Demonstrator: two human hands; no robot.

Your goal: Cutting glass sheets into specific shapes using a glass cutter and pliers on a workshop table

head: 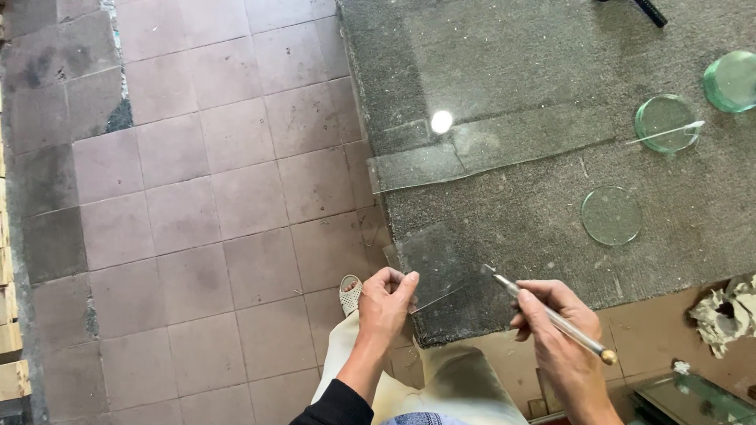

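Single view, head-mounted, no second view to overlap. You look steeply down from standing height, slightly forward. Your left hand (386, 303) at 6 o'clock, right hand (555, 327) at 5 o'clock, both near lens, forearms entering from bottom edge. Grey carpeted table (551, 220) fills 12 to 4 o'clock, mid-range. Tiled floor (197, 197) spans 7 to 11 o'clock, farther below. Table's near corner at frame centre-bottom. Far edge of table out of frame.
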